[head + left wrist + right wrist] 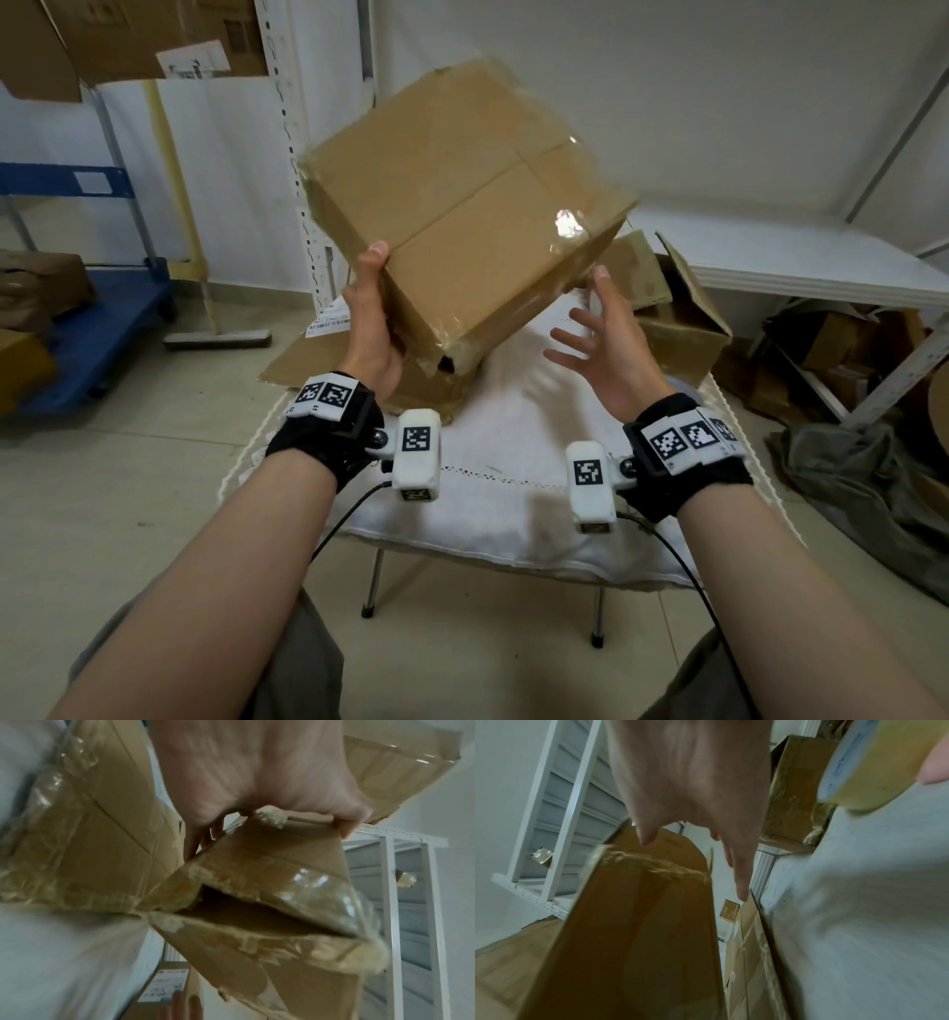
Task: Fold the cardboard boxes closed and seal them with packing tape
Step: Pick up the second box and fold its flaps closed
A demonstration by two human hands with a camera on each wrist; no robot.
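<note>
A brown cardboard box (462, 205), flaps folded shut and covered with clear tape, hangs tilted in the air above a white-clothed table (488, 503). My left hand (377, 313) grips its lower left edge, thumb on the top face and fingers underneath. A torn gap shows at the box corner (257, 902) below my left hand (257, 780). My right hand (590, 329) is open with fingers spread, just below the box's right side; I cannot tell whether it touches. The box side (641, 923) fills the right wrist view beneath that hand (693, 801). A tape roll (875, 760) lies on the cloth.
Flattened cardboard (318, 360) lies at the table's far edge. An open box (678, 329) stands to the right under a white table (796, 257). A blue trolley (102, 318) with boxes is at left, a broom (215, 339) beside it, and a white shelf post (287, 154) behind.
</note>
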